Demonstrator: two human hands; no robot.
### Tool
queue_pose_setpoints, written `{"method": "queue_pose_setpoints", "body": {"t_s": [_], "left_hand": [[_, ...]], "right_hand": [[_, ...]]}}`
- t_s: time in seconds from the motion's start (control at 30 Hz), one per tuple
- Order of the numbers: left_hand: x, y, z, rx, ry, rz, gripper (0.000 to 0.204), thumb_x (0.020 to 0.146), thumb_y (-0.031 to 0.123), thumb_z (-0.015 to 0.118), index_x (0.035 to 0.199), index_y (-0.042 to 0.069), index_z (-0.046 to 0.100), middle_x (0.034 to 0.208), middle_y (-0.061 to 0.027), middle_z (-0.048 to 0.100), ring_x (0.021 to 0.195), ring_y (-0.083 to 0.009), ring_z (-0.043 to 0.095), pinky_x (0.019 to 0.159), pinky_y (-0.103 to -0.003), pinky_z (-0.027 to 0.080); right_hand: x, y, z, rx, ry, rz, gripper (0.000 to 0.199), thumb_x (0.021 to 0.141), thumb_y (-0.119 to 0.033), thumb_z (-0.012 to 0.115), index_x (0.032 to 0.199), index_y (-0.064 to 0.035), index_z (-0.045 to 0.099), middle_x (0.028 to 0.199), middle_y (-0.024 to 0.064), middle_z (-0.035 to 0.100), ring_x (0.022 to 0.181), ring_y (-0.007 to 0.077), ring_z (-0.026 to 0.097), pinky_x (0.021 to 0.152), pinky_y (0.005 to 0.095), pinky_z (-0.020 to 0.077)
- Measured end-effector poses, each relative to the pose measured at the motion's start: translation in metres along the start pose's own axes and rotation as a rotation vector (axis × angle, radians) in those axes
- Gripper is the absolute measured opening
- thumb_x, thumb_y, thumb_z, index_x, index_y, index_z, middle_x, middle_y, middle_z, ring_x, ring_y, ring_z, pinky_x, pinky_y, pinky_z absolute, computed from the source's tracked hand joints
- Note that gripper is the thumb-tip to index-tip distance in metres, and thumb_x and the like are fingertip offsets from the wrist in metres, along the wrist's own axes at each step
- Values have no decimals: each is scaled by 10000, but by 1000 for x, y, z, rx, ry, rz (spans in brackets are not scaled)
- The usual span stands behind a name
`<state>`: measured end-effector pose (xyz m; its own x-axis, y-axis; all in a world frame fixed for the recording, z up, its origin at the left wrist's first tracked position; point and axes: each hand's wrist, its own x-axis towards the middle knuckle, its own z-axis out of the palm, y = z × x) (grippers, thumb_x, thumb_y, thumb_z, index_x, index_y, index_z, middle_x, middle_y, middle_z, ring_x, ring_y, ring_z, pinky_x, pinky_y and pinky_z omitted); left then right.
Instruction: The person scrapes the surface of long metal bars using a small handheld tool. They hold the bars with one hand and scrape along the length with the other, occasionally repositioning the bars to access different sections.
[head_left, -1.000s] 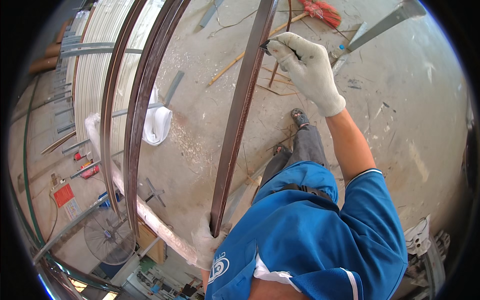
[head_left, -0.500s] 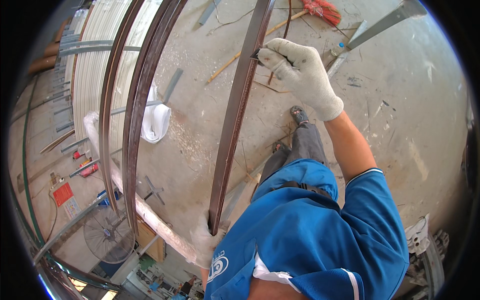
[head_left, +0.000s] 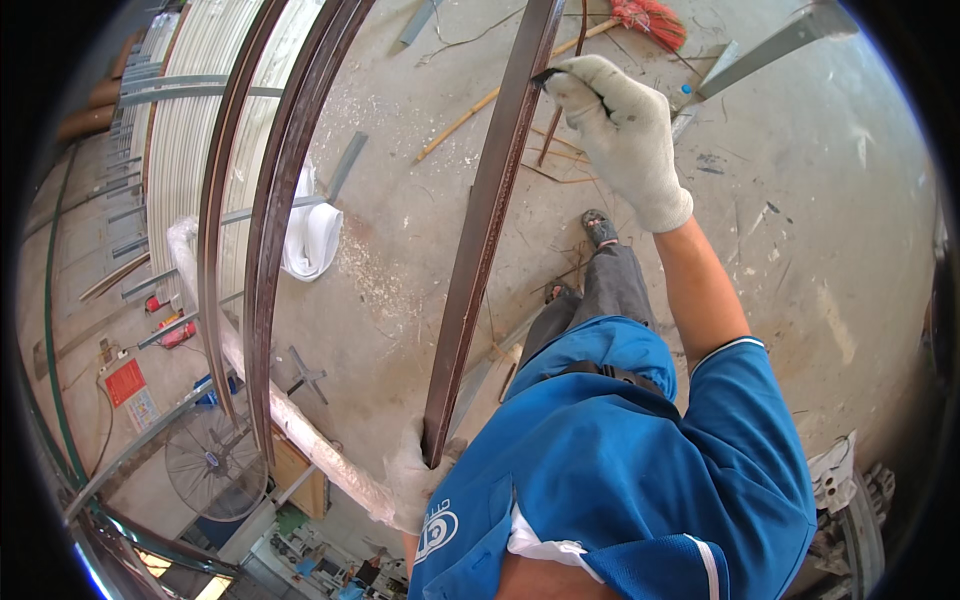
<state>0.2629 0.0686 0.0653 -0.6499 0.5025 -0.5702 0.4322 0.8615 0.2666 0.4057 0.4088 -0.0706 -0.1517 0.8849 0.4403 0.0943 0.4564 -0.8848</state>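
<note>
Both gloved hands grip the brown metal strip (head_left: 480, 230) — left hand (head_left: 415, 480) closed round its near end, right hand (head_left: 620, 130) pinching higher — steadying it; next calls for firm control.

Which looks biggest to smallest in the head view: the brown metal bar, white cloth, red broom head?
1. Brown metal bar, by far the longest.
2. White cloth.
3. Red broom head, though it lies farther away and is cut off, so this is unsure.

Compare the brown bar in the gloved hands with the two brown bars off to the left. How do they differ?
The held brown bar is gripped by the right hand up the bar and the left hand at its near end; the two brown bars go untouched. The held one stands alone; the others run side by side. All are long, dark brown and narrow.
</note>
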Motion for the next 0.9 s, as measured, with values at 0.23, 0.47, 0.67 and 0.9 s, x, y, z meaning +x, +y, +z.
{"method": "queue_pose_setpoints", "body": {"t_s": [0.23,0.47,0.67,0.9], "left_hand": [[0,-2,3,6,38,-12,421,816,251,834,1117,12,662,741,-126,659,642,-157,614,632,-332,509],[4,1,-1,53,14,2,401,809,225,839,1095,5,662,731,-128,650,635,-158,607,618,-333,505],[6,1,2,-52,42,-17,242,798,56,771,1000,1,650,700,-21,564,636,-100,521,609,-284,459],[12,-10,-1,-29,16,15,389,814,201,838,1094,-7,666,756,-139,690,649,-153,652,634,-323,528]], "right_hand": [[10,6,-7,65,-79,118,157,975,-183,699,1056,-50,720,710,67,649,609,107,602,598,281,508],[0,1,-4,165,-148,208,185,1004,-189,668,1067,-20,712,699,25,588,632,79,505,590,272,468],[0,1,-5,231,-195,276,199,1008,-189,664,1087,-13,713,714,2,577,659,65,500,602,261,456],[1,-1,-3,178,-239,278,195,1038,-177,619,1082,2,685,767,-32,580,664,34,463,587,218,420]]}}
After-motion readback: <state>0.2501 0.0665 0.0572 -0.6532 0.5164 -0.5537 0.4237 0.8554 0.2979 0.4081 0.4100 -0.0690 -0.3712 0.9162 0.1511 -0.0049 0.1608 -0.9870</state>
